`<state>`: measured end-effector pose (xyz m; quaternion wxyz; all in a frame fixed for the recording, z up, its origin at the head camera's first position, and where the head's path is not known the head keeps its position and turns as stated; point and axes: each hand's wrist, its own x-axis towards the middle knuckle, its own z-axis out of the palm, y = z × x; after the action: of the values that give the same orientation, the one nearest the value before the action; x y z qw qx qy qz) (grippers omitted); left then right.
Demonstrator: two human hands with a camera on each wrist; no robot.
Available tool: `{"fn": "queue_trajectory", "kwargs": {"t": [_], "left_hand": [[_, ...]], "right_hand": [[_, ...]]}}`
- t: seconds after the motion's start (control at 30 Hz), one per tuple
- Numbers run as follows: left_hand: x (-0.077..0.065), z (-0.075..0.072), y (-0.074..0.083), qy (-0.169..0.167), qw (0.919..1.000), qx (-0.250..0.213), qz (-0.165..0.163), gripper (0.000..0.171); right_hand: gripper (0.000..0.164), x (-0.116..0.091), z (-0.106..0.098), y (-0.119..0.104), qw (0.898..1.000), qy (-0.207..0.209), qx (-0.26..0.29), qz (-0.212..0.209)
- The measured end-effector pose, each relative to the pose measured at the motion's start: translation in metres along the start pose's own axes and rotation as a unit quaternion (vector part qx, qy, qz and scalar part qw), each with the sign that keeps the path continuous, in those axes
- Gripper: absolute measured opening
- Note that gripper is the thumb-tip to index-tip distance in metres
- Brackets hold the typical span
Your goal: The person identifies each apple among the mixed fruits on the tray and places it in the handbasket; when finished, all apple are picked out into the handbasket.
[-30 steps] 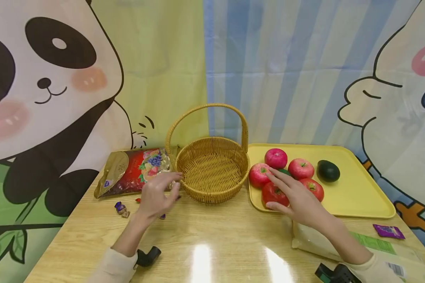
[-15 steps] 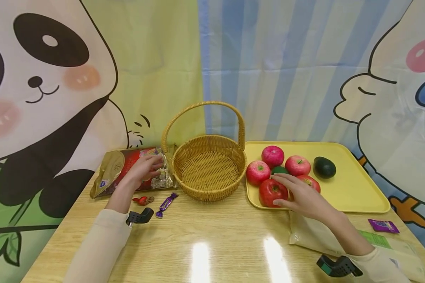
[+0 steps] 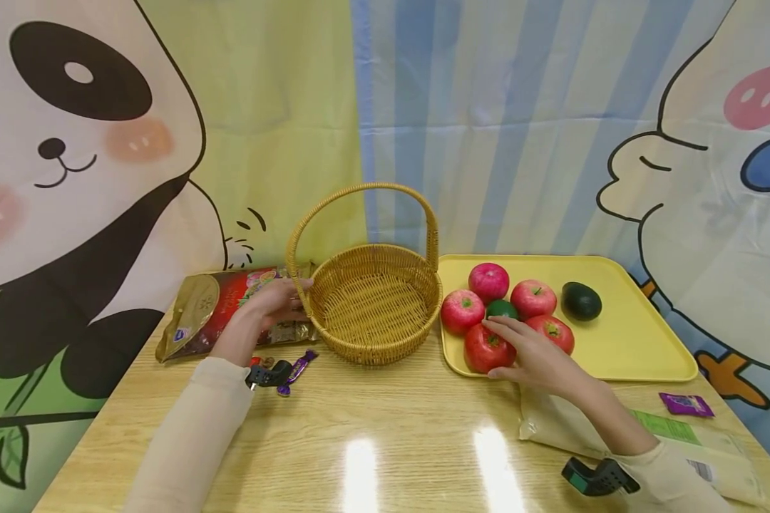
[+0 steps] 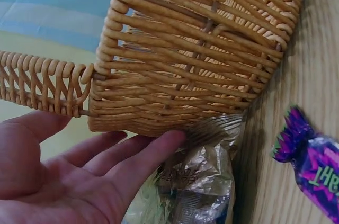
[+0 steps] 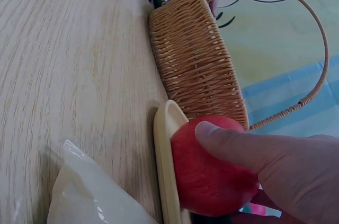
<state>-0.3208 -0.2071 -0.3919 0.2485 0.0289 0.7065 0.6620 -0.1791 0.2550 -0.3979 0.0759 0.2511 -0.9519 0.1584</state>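
Observation:
A wicker basket [image 3: 373, 353] with a tall arched handle stands at the table's middle back, with nothing inside. My left hand [image 3: 272, 303] is at its left side; in the left wrist view the fingers are extended, touching the woven wall [image 4: 175, 75] by the handle's base. My right hand [image 3: 535, 363] grips a red apple [image 3: 483, 349] at the near left corner of a yellow tray [image 3: 635, 320]; the right wrist view shows the thumb on the apple's side, other fingers partly hidden. Several apples, including a pink one [image 3: 463, 311], and a dark green avocado [image 3: 581, 301] lie on the tray.
Left of the basket lies a red and gold candy bag [image 3: 221, 306]. Purple-wrapped candy [image 3: 298, 372] lies before it, another candy [image 3: 686, 404] at far right. A pale plastic package [image 3: 674, 434] lies under the right forearm. Printed curtains [image 3: 411, 142] hang behind.
My left hand has moved from over the candies, across the candy bag, to the basket's left side. The right hand has settled onto the red apple. The view has shifted slightly.

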Motion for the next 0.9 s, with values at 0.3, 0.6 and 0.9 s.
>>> {"fn": "queue_trajectory", "kwargs": {"t": [0.3, 0.6, 0.9], "left_hand": [[0.002, -0.008, -0.003, -0.012, 0.9998, 0.011, 0.008, 0.059], [0.002, -0.010, -0.006, -0.018, 0.9995, 0.007, 0.025, 0.056], [0.001, -0.011, -0.008, -0.007, 0.9998, 0.003, 0.017, 0.057]], "right_hand": [[0.080, 0.003, 0.003, 0.006, 1.000, -0.012, 0.015, 0.013], [0.078, 0.004, 0.003, 0.006, 0.999, 0.009, 0.033, 0.038], [0.078, 0.003, -0.004, 0.003, 0.997, 0.056, 0.043, 0.017]]}}
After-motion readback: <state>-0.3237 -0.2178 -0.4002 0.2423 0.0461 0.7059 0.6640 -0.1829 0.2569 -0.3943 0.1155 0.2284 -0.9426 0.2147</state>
